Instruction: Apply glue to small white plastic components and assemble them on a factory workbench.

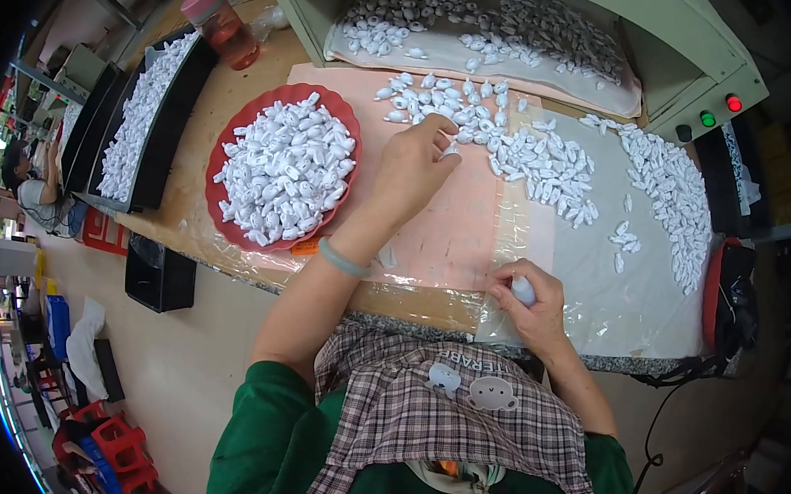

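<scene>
My left hand reaches across the pink sheet and pinches at a small white plastic piece at the edge of the loose pile of white pieces. A pale green bracelet sits on that wrist. My right hand rests near the table's front edge, its fingers closed around one white piece. A red bowl heaped with the same white pieces stands just left of my left hand.
A beige machine with red and green buttons holds more white pieces on its shelf. Black trays of pieces and a pink-capped bottle stand at the far left. Clear plastic film covers the right side. Another person sits far left.
</scene>
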A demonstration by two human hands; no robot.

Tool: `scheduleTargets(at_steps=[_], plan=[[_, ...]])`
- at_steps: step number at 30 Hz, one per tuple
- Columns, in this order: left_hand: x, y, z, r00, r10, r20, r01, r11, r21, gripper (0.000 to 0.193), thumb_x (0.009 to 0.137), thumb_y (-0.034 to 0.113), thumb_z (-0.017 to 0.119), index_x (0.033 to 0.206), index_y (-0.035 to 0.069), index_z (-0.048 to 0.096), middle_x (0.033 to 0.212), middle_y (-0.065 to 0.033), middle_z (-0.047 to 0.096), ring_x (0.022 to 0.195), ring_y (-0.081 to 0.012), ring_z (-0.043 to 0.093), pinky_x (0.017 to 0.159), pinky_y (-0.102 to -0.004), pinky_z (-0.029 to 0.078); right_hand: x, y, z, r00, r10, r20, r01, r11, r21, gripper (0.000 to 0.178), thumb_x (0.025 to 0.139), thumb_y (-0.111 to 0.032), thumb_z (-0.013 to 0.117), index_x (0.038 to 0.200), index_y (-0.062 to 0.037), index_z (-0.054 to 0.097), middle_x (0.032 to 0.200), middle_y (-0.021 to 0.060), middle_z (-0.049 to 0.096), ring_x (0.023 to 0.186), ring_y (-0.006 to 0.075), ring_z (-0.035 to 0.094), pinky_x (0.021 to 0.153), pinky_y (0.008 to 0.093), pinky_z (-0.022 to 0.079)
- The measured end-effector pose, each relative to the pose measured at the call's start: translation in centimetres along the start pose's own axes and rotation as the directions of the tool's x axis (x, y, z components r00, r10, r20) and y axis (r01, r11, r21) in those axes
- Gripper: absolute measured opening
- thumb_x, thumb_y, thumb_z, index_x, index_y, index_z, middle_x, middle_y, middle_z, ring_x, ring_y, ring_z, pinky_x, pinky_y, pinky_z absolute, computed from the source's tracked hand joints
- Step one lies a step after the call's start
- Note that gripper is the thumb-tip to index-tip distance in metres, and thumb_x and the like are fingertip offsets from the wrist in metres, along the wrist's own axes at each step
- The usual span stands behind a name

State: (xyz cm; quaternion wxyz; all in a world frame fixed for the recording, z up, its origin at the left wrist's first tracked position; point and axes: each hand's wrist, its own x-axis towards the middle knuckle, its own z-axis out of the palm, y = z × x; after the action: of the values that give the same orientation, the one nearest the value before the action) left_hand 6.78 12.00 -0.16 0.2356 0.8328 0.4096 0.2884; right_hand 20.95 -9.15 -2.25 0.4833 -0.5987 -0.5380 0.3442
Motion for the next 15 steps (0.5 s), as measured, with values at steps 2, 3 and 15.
scheduleTargets(at_steps=[2, 3, 15], plan=[[-1.5, 0.5, -1.1, 0.945, -0.134, 0.298, 0.32, 0.574, -0.754, 0.033, 0.084, 0.009, 0.067, 0.114, 0.001, 0.058, 0.093, -0.0069, 0.066, 0.081, -0.0176, 0.065, 0.074, -0.0298, 0.053, 0.0, 0.0, -0.2, 1.0, 0.031, 0.006, -0.031, 0.999, 0.015, 0.025, 0.078, -0.004, 0.072, 0.097, 0.0001, 0.057, 0.08, 0.0087, 0.065, 0.074, 0.0165, 0.064, 0.068, 0.0276, 0.05], [-2.3, 0.9, -1.6, 0.943, -0.135, 0.304, 0.325, 0.57, -0.754, 0.033, 0.084, 0.009, 0.067, 0.114, 0.001, 0.058, 0.093, -0.0069, 0.066, 0.081, -0.0176, 0.065, 0.074, -0.0298, 0.053, 0.2, -0.3, -0.3, 0.999, 0.046, -0.011, -0.044, 0.99, 0.136, 0.025, 0.081, -0.005, 0.068, 0.102, -0.0015, 0.054, 0.083, 0.0082, 0.062, 0.071, 0.0132, 0.059, 0.062, 0.0246, 0.047], [-8.7, 2.5, -2.7, 0.81, 0.044, 0.585, 0.581, -0.202, -0.789, 0.029, 0.09, 0.006, 0.059, 0.118, 0.0, 0.056, 0.11, -0.0141, 0.061, 0.092, -0.0188, 0.063, 0.077, -0.0236, 0.052, 0.9, -1.5, -1.9, 0.995, -0.006, -0.097, 0.042, 0.927, 0.372, 0.031, 0.085, -0.013, 0.063, 0.111, -0.0013, 0.049, 0.108, 0.0092, 0.046, 0.069, 0.0128, 0.056, 0.047, 0.0199, 0.037]])
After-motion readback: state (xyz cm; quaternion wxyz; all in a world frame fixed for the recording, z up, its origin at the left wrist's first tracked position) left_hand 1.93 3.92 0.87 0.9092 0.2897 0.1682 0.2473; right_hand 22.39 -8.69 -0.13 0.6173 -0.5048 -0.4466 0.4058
